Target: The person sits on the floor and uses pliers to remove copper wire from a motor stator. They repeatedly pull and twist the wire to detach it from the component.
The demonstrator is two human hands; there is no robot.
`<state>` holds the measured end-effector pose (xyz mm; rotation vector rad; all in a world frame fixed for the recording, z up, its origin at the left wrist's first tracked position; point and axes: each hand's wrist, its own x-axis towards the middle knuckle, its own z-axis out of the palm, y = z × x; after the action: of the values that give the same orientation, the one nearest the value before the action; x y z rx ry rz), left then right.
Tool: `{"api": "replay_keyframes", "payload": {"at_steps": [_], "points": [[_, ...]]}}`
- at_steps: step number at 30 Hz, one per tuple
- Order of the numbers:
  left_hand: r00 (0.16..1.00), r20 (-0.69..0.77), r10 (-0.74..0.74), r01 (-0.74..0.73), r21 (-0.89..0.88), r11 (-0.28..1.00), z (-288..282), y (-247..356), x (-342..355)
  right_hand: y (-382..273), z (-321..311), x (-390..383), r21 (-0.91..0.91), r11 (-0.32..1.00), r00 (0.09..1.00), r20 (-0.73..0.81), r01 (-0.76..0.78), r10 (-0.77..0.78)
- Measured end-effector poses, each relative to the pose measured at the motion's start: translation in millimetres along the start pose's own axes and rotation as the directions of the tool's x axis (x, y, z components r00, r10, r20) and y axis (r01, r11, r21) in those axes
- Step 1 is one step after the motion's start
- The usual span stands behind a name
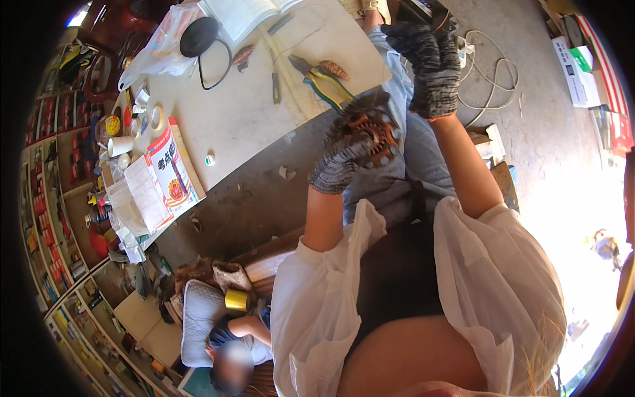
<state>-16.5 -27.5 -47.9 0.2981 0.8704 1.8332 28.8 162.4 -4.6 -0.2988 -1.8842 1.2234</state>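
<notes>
Gripping, in the left hand with its grey-and-black knit glove, a dark, round metal part with copper-coloured ribs, held above faded blue trousers. Probably dense and stiff, slippery if greasy, with ribs apt to snag the knit; best taken by the outer rim. Farther out, see yellow-and-green-handled pliers on a pale, flat tabletop. Reaching farthest with the right hand in a matching orange-cuffed glove, near a black boxy object; cannot tell whether closed on anything
</notes>
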Motion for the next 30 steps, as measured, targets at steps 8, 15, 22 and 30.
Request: {"api": "replay_keyframes", "payload": {"at_steps": [8,15,22,30], "points": [[0.979,-0.192,0.066,-0.114,-0.246,0.963,-10.9,10.6,12.2,65.1,-15.0,-28.3,0.436,0.737,0.821,0.006,-0.517,0.571],[0.971,-0.216,0.106,-0.122,-0.060,0.991,-39.4,3.8,23.7,105.8,-54.9,-35.8,0.905,-0.016,0.630,0.310,-0.426,0.712],[0.922,-0.362,0.140,-0.082,0.171,0.982,-95.5,6.0,39.0,120.7,-58.1,-48.7,0.655,0.512,0.739,0.109,-0.557,0.665],[0.919,-0.256,0.299,-0.049,0.680,0.732,-138.4,35.3,59.5,73.3,-24.4,-40.8,-0.319,0.879,0.914,0.078,-0.356,0.398]]}}
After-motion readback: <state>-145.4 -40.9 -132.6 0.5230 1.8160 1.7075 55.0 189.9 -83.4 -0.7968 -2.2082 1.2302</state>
